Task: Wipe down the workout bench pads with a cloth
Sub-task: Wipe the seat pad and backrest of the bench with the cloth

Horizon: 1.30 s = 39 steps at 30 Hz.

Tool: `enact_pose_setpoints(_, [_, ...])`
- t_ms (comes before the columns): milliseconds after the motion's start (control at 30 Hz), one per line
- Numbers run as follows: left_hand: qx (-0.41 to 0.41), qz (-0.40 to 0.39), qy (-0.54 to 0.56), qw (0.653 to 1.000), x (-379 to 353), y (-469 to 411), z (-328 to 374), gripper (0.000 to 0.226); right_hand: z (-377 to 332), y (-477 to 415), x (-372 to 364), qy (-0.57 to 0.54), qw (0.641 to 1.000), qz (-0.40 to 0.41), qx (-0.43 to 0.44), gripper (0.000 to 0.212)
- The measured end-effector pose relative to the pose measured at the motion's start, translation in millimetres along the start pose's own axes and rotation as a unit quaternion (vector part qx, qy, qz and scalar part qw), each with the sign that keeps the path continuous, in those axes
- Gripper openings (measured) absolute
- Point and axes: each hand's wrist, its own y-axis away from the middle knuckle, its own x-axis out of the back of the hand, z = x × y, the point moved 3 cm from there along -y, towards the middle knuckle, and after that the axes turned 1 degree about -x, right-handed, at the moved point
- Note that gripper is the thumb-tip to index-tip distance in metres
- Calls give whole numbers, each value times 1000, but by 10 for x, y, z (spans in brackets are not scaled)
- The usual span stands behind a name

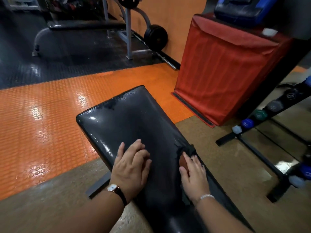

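Observation:
The black glossy bench pad point(131, 118) runs from the bottom centre up toward the orange floor. My left hand point(131, 167) rests on its middle with loosely bent fingers and holds nothing. My right hand point(193, 174) lies with straight fingers on the pad's right edge. Just past its fingertips a dark crumpled piece that looks like the cloth point(191, 148) sticks out; I cannot tell it from torn cover. A reddish-brown patch point(183, 163) shows between thumb and forefinger. The pad's surface is scuffed near that spot.
A red covered box point(223, 73) stands right of the pad's far end. A black rack of small dumbbells point(259, 115) stands at the right. Farther back are another bench point(84, 26) and weight plates point(155, 37) on the dark floor.

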Motion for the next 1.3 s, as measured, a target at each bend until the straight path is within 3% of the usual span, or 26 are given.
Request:
enact_pose_setpoints(100, [32, 24, 3, 999, 321, -393, -265, 17, -92, -398, 50, -62, 987, 28, -146, 49])
enact_pose_setpoints(167, [83, 29, 6, 996, 525, -681, -564, 21, -316, -512, 43, -79, 985, 13, -152, 49])
enact_pose_setpoints(300, [144, 31, -35, 988, 742, -1046, -1146, 31, -476, -222, 79, -89, 993, -7, -78, 47])
enact_pose_setpoints(500, [186, -4, -68, 980, 577, -1067, -1419, 37, -279, -682, 153, -179, 946, 25, -268, 40])
enact_pose_setpoints(600, [188, -16, -76, 979, 540, -1041, -1438, 35, -579, -797, 193, -210, 956, 25, -205, 36])
enact_pose_setpoints(700, [177, -18, -75, 981, 539, -1038, -1466, 34, -596, -515, 167, -173, 971, 26, -164, 36])
enact_pose_setpoints(900, [167, -8, -72, 983, 510, -1032, -1503, 33, -385, -951, 184, -181, 929, 47, -318, 34])
enact_pose_setpoints(1067, [156, 4, -73, 985, 501, -1025, -1501, 32, -1139, -919, 83, -108, 974, 125, -156, 36])
enact_pose_setpoints(1133, [152, 10, -75, 986, 503, -1028, -1500, 32, -1123, -741, 51, -91, 974, 152, -141, 35])
enact_pose_setpoints(1300, [139, 24, -77, 987, 510, -1037, -1501, 27, -793, -1210, 169, -103, 940, 101, -308, 35])
